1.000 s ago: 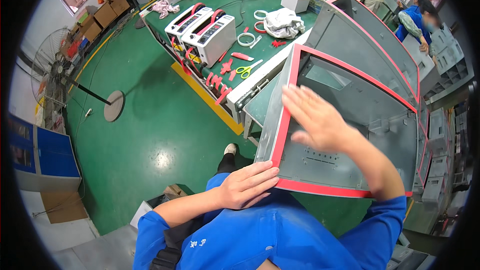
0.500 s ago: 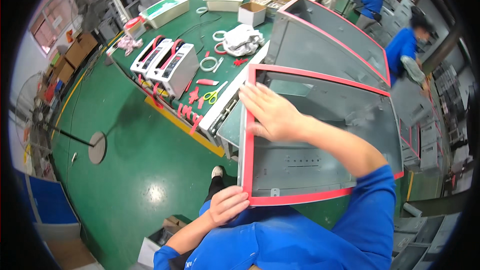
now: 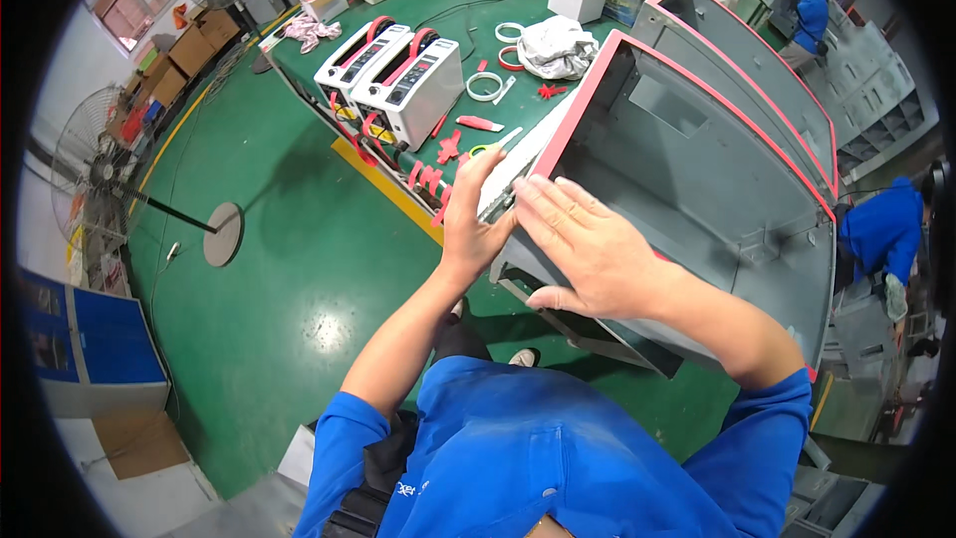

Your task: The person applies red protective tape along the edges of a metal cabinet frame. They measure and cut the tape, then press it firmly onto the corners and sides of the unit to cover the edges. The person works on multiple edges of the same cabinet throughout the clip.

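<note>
A grey metal box (image 3: 712,174) with red tape along its rim stands in front of me, its open side facing up. My right hand (image 3: 593,254) lies with fingers stretched out over the box's near left rim, thumb apart. My left hand (image 3: 470,224) is beside it at the outer side of that rim, fingers and thumb spread. Nothing shows in either hand. The rim under and between the hands is partly hidden. Scissors (image 3: 480,149) with yellow-green handles lie on the table beyond my left hand, partly covered by its fingers.
On the green table (image 3: 448,15) are two white tape dispensers (image 3: 408,90), a red-handled cutter (image 3: 480,124), white tape rolls (image 3: 485,88) and a white cloth (image 3: 558,47). A second red-edged box (image 3: 737,60) stands behind. A co-worker in blue (image 3: 881,229) bends at right. A fan (image 3: 105,174) stands left.
My left hand has moved up from the box's near left corner to beside my right hand. The box has tilted, and its near side now sits differently. The co-worker at right has bent down.
</note>
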